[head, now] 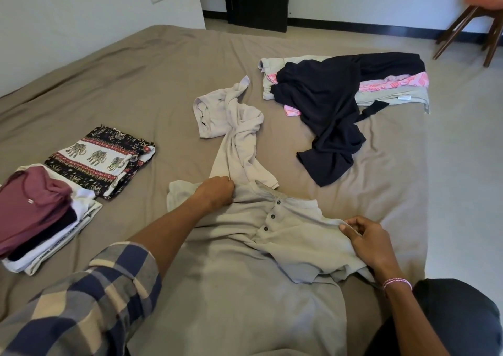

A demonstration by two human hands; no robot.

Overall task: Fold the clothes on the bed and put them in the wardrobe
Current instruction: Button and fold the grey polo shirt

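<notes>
We see a taupe bed sheet (136, 83), a beige-grey buttoned shirt (299, 244) with dark buttons (272, 216), a pale lilac-grey garment (234, 127), a navy-black garment (326, 102) and a pink-and-white patterned cloth (408, 83). We also see a black, white and red cloth (100, 159) printed with grey elephants, and a maroon top (30, 206). Our sleeve (95, 295) is blue-and-cream plaid, our wristband (396, 283) pink and white.

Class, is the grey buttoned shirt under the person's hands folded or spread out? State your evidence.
Spread out, unfolded: the buttoned shirt lies rumpled, buttons showing, left hand and right hand gripping its opposite edges.
</notes>
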